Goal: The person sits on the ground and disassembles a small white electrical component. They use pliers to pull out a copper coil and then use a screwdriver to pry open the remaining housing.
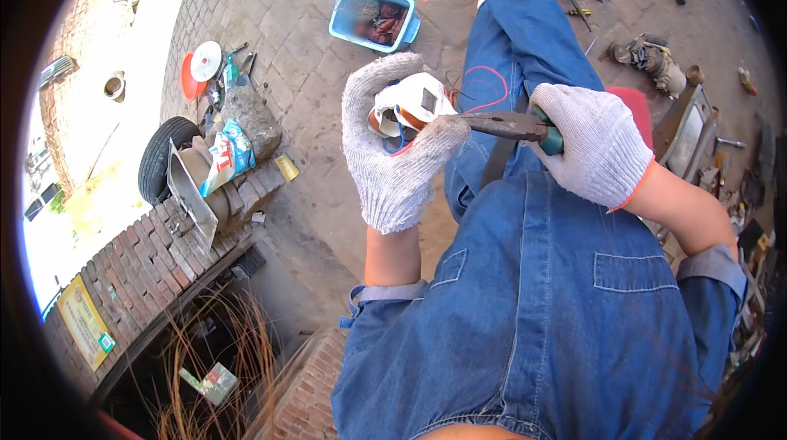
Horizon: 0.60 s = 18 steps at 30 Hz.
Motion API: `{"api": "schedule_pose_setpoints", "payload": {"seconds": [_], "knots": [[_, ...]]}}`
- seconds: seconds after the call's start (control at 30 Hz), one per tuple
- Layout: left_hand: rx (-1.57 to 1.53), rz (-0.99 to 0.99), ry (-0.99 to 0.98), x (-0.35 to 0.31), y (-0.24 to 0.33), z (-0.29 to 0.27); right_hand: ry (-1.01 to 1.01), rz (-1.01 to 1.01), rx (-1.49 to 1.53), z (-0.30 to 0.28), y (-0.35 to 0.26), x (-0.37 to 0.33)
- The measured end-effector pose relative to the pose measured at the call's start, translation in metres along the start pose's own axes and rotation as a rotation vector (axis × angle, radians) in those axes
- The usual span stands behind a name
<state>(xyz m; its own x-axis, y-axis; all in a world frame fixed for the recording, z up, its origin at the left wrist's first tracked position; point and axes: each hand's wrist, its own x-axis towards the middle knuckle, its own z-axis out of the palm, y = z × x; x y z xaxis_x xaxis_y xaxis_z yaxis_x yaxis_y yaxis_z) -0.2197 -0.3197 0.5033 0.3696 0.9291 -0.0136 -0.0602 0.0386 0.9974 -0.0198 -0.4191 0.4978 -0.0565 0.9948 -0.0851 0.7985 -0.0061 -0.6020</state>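
Note:
My left hand (389,173), in a knitted white glove, is closed around a white motor part (420,94). Copper-coloured windings and a dark square opening show on it. Blue and red wires come out beside my fingers, and a thin red wire (502,83) loops off toward my lap. In my right hand (597,145), gloved as well, is a pair of pliers (507,125), gripped by its dark green handles. The dark jaws point left and reach the part beside my left thumb. My thumb hides the jaw tips, so what they grip cannot be made out.
A light-blue tub (373,45) with dark red and grey contents stands on the paving. To the left are a tyre (166,159), a blue-and-white bag (229,155) and a low brick wall (147,264). Tools and a greasy metal part (652,63) lie at the right.

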Motion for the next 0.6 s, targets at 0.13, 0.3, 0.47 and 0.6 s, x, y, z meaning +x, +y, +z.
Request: {"api": "schedule_pose_setpoints", "payload": {"seconds": [0.13,0.3,0.47,0.6], "knots": [[-0.054,0.111,-0.041,-0.007,-0.008,-0.007,-0.02,-0.036,0.031,-0.011,-0.005,-0.008],[-0.131,0.191,-0.178,-0.007,-0.012,-0.012,-0.193,-0.043,0.136,-0.017,-0.006,-0.015],[-0.316,0.354,-0.346,-0.007,-0.034,-0.02,-0.364,-0.1,0.363,-0.025,-0.011,-0.016],[-0.626,0.062,-0.265,-0.025,-0.042,-0.018,-0.612,-0.076,0.642,-0.022,-0.007,-0.012]]}}
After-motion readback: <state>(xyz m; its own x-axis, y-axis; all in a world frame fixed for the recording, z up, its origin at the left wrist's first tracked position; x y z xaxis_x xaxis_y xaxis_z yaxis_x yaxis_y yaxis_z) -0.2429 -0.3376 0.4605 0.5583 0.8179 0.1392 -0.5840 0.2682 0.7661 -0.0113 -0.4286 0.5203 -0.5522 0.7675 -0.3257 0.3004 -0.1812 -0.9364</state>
